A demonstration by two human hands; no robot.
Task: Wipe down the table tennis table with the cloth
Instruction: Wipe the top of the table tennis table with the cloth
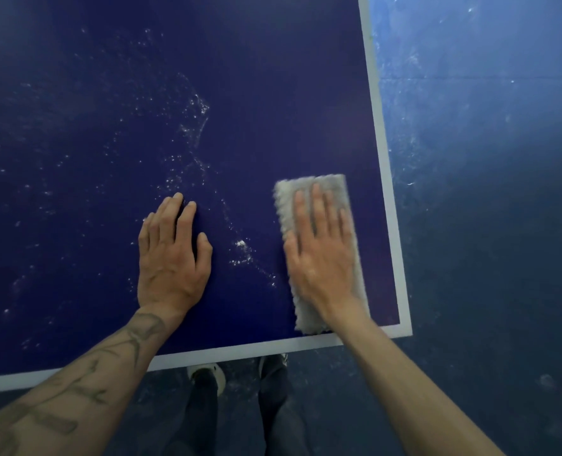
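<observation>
Head view: right hand (322,258) presses flat, fingers (317,205) straight and together, on the grey cloth (348,268) beneath them near the table (273,110) corner. Left hand (171,258) rests flat, fingers loosely together, beside white specks (240,251).

I see right hand (319,255) + cloth (322,251) motion-blurred; table (273,110) cut off top/left; both forearms cropped at bottom edge.
</observation>
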